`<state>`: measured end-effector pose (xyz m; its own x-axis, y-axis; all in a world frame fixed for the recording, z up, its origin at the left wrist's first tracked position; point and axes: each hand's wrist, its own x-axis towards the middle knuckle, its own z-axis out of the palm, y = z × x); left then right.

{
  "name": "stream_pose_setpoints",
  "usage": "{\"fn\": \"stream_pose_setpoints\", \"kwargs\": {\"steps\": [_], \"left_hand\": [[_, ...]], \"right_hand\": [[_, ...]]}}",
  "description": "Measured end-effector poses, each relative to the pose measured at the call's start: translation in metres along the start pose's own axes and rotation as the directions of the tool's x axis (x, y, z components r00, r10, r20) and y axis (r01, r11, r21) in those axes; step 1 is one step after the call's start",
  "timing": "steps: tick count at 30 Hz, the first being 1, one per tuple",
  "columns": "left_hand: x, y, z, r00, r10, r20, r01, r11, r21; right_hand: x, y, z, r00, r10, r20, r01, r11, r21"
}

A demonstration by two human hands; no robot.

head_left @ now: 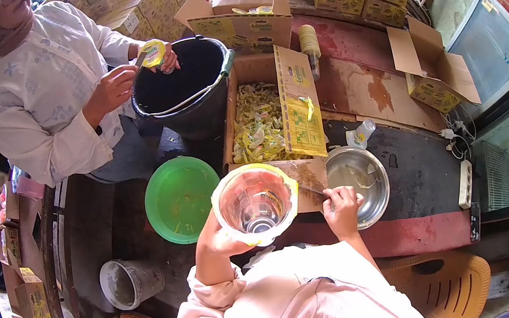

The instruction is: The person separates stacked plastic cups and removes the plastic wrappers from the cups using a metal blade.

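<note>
My left hand point(217, 239) is closed around a clear plastic cup point(256, 208), its open mouth facing up at me and shreds of yellow film along its rim. Closed on the handle of a thin knife point(310, 191), my right hand point(343, 209) is held over the left side of a steel bowl point(375, 168). The blade points left toward the cup without touching it. Left of the cup is a green basin point(179, 179) with a little liquid and scraps in it. A carton point(231, 137) full of yellow film scraps stands just beyond.
Across from me, a co-worker point(52, 92) holds a yellow-lidded cup point(152, 53) and a knife over a black bucket point(183, 118). Stacked cups point(309, 44) lie behind the scrap carton. A small clear cup point(362, 133) is by the bowl. A grey pail point(128, 283) stands lower left.
</note>
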<state>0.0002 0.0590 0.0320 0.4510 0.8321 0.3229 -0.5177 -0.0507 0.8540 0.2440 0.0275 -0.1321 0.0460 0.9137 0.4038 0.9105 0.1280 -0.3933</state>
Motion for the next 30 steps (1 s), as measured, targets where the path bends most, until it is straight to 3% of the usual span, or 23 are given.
{"fn": "stream_pose_setpoints", "kwargs": {"steps": [8,12,14,17,23,26,30], "left_hand": [[-0.002,0.003,0.001,0.996,-0.008,-0.091,0.012,0.999,0.039],[-0.001,0.000,-0.002,0.992,-0.001,-0.126,0.014,0.995,0.102],[0.002,0.000,-0.002,0.989,0.017,-0.146,0.006,0.987,0.158],[0.009,0.005,0.004,0.984,0.044,-0.170,-0.004,0.973,0.230],[0.011,0.002,-0.005,0.990,0.083,-0.118,-0.023,0.899,0.437],[0.015,0.006,-0.001,0.978,0.128,-0.165,-0.056,0.922,0.384],[0.014,0.009,-0.002,0.974,0.152,-0.166,-0.034,0.830,0.557]], "right_hand": [[0.015,0.005,-0.010,0.990,-0.108,0.091,0.101,0.992,0.082],[0.040,-0.006,-0.043,0.997,0.039,-0.061,-0.021,0.960,0.280],[0.061,-0.015,-0.067,0.990,0.032,-0.136,0.026,0.914,0.404],[0.091,-0.038,-0.107,0.958,-0.155,-0.243,0.235,0.909,0.345],[0.111,-0.090,-0.156,0.837,-0.434,-0.334,0.504,0.848,0.161],[0.110,-0.104,-0.167,0.836,-0.483,-0.262,0.531,0.832,0.161],[0.107,-0.112,-0.172,0.812,-0.551,-0.194,0.579,0.804,0.135]]}}
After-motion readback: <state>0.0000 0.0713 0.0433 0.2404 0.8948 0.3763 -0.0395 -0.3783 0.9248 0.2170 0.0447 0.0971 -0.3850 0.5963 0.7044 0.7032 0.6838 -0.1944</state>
